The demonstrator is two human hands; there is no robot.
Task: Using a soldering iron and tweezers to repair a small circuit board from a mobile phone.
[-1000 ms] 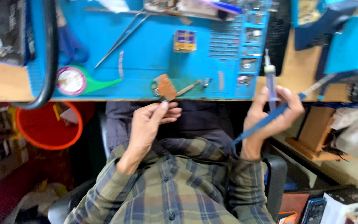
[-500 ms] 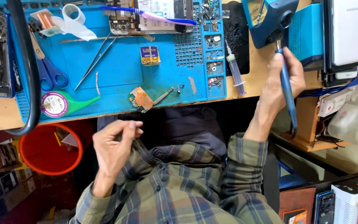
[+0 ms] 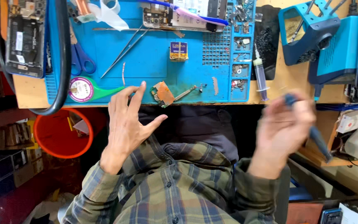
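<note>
The right hand (image 3: 286, 124) is smeared by motion blur, so its fingers cannot be separated and the grip on the blue tool (image 3: 318, 137) cannot be judged. The tool's tip is lost in the same blur. The opened phone (image 3: 25, 39) is cut off by the top edge, as is the blue station (image 3: 332, 49). The parts in the mat's small compartments (image 3: 240, 62) are too small to be identified.

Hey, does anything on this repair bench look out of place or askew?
The small circuit board lies tilted at the blue mat's front edge, near the left hand. A syringe rests off the mat on bare wood. Nothing looks spilled.
</note>
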